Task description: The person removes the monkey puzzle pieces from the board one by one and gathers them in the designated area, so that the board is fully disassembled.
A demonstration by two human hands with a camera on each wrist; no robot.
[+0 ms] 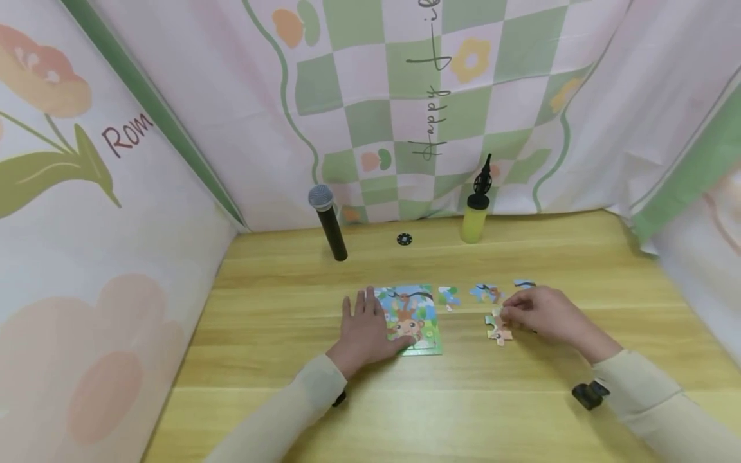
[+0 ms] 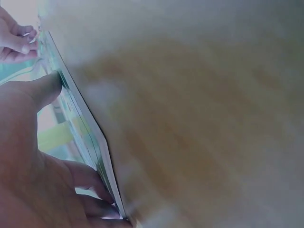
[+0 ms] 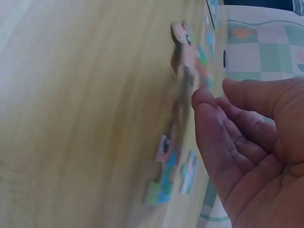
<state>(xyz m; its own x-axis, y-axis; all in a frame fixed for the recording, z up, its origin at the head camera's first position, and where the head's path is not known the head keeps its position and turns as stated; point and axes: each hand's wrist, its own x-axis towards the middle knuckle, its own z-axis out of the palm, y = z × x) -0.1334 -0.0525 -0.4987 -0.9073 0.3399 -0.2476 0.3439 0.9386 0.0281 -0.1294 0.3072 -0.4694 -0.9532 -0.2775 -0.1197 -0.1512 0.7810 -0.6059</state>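
My left hand point(image 1: 367, 334) rests on the left side of a cartoon monkey puzzle board point(image 1: 425, 350). Its fingers point(image 1: 360, 301) point away from me and its thumb lies across the lower part. In the left wrist view, the fingertips reach down over the board's edge point(image 2: 103, 142). My right hand point(image 1: 547, 315) is right beside a small cluster of puzzle pieces point(image 1: 499, 334). The right wrist view shows a gap between thumb point(image 3: 256, 97) and forefinger, with nothing visible between them. More puzzle pieces point(image 3: 164, 147) lie on the table under this hand.
Loose puzzle pieces point(image 1: 448, 296) lie in a row right of the board, with another puzzle piece point(image 1: 486, 293) and a far puzzle piece point(image 1: 523, 283). Behind stand a microphone point(image 1: 330, 225), a round black disc point(image 1: 404, 239) and a yellow hand pump point(image 1: 475, 218), before a patterned curtain point(image 1: 365, 122).
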